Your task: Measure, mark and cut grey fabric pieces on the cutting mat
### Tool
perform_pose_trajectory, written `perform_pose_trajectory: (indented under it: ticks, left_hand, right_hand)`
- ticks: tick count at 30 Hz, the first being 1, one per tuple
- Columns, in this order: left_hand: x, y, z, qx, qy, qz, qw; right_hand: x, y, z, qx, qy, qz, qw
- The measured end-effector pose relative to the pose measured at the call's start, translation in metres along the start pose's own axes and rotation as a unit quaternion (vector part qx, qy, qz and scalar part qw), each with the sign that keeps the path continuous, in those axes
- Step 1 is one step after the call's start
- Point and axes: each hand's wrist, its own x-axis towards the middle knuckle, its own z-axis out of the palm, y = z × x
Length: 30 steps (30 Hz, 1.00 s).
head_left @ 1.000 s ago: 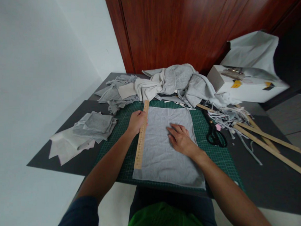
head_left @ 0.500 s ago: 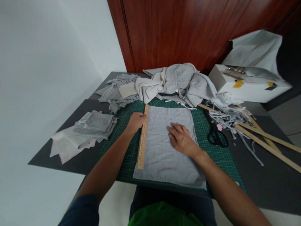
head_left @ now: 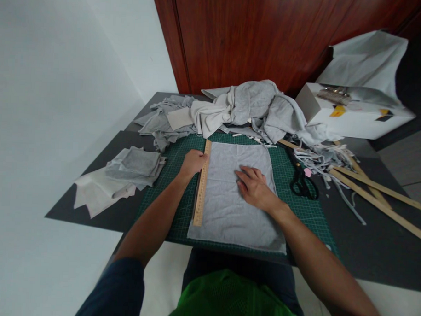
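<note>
A grey fabric piece (head_left: 225, 209) lies spread on the green cutting mat (head_left: 175, 216). Along its left edge rests a wooden ruler (head_left: 200, 199). My left hand (head_left: 194, 162) is closed on the ruler's left side near its upper end; the fingertips are partly hidden. My right hand (head_left: 254, 185) lies on the middle of the fabric with fingers spread, holding nothing. To its right, black-handled scissors (head_left: 303, 185) lie on the mat.
Folded grey and white cloths (head_left: 127, 173) lie at the left. A heap of crumpled fabric (head_left: 247, 104) lines the back. At the right are a white box (head_left: 357, 119), fabric scraps (head_left: 324, 157) and several wooden strips (head_left: 378, 187).
The whole view has shifted slightly, so the table sits higher in the picture. Both hands, the ruler and the fabric keep nearly the same places relative to each other.
</note>
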Motion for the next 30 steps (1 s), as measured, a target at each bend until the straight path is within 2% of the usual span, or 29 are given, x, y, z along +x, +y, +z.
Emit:
perform_pose_trajectory:
  ticks: [9,30]
  left_hand:
    - [-0.0011,0.0012,-0.0013,0.028,0.002,0.026,0.999]
    - [-0.001,0.0012,-0.001,0.005,-0.007,0.014,1.0]
  right_hand:
    - [0.0008,0.0003,-0.0018,-0.006,-0.007,-0.001,1.0]
    - [0.001,-0.0004,-0.0027,0.0,-0.015,0.004,1.0]
